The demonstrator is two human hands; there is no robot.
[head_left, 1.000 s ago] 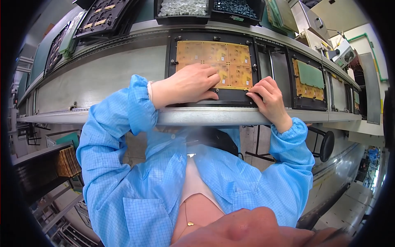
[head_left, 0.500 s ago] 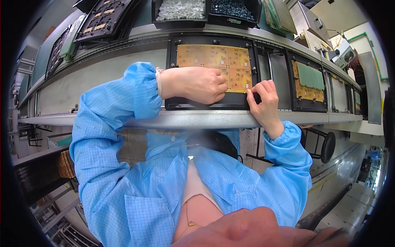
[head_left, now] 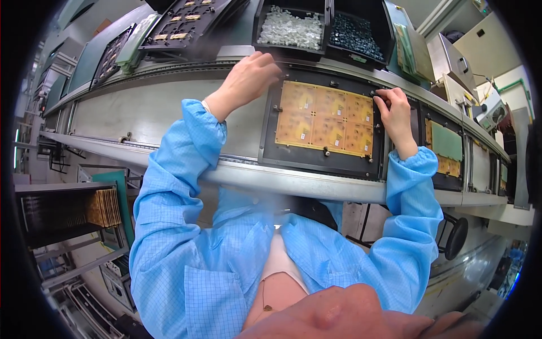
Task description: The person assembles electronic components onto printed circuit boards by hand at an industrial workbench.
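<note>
A black carrier frame (head_left: 273, 148) lies on the rail line in front of me, holding a yellow-brown panel of circuit boards (head_left: 324, 117). Small dark clips sit around the panel, one of them a clip (head_left: 326, 151) at its near edge. My left hand (head_left: 248, 79) hovers at the frame's far left corner, its fingers curled and partly smeared; whether they hold anything is hidden. At the far right corner, my right hand (head_left: 397, 116) has thumb and forefinger closed at a small clip (head_left: 372, 93).
Beyond the rail stand a bin of white parts (head_left: 291, 29) and a bin of dark parts (head_left: 355, 37). Black carriers (head_left: 183, 25) are stacked at far left. Another carrier with a green sheet (head_left: 447, 142) lies to the right. A metal rail (head_left: 293, 176) runs along the near side.
My left hand has moved off the panel to the frame's far left corner. My right hand has gone from the near right corner to the far right one. The view has shifted.
</note>
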